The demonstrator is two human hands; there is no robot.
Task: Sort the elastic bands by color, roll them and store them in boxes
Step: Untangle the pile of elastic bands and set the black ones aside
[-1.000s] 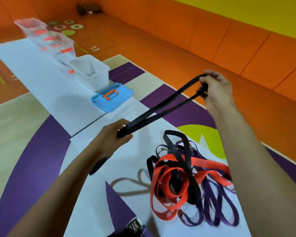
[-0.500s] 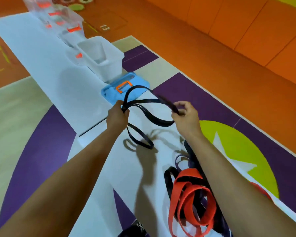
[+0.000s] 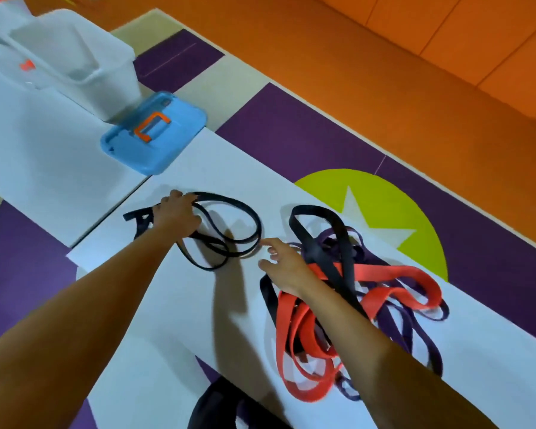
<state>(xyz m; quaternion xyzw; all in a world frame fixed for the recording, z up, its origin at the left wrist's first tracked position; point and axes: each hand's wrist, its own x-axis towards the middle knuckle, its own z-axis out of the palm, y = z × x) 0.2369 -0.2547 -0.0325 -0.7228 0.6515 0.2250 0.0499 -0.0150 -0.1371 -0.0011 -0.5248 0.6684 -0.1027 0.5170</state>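
**One black band set apart, one tangle left to sort**

One black band lies flat on the white sheet spread over the floor mat, apart from the mixed pile to its right.

- Lie: its long axis runs left to right across the sheet. The folded end pokes out to the left and the slack loops fan open to the right.
- Left hand: its grip is closed, with the fingers curled over the gathered strands near the folded end, pinning them to the sheet.
- Right hand: its grip is spread and holds nothing. It hovers over the near edge of the pile, fingertips just beside the band's right-hand loops.
- Pile: a red band, a purple band and a second black band, all interlaced.
- Storage: a white box stands beyond the left hand with a blue lid lying flat against it — both well apart from the band.

Judgement: rolling would likely start at the pinned left end and travel rightward along the axis. The right hand is the nearer one to gather the loose loops — sorting looks barely begun.
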